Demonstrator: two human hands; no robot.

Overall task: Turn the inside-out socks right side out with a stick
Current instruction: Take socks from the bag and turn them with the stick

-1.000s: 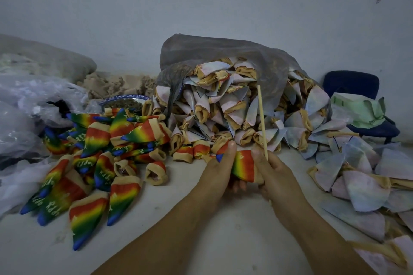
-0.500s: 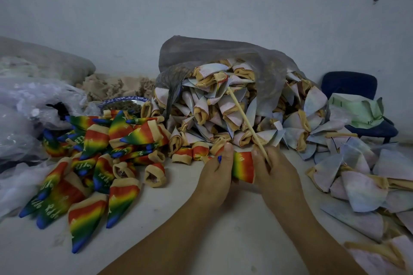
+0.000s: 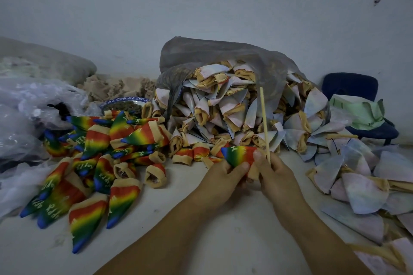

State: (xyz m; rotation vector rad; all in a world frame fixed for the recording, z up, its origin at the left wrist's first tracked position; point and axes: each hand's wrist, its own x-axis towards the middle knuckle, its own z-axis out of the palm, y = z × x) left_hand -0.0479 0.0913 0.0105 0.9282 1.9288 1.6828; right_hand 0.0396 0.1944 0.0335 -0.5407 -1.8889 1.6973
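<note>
A white table (image 3: 223,241) runs to a pale wall, with turned rainbow socks (image 3: 100,163) heaped at the left. My left hand (image 3: 220,182) curls under the sock (image 3: 239,155), thumb pressed on top. The sock lies nearly level, blue toe pointing left, tan cuff to the right. My right hand (image 3: 276,176) is closed, thumb on the cuff end, fingers gripping the stick (image 3: 263,118), which stands almost upright, its top leaning slightly left. Pale inside-out socks (image 3: 357,185) lie at the right.
</note>
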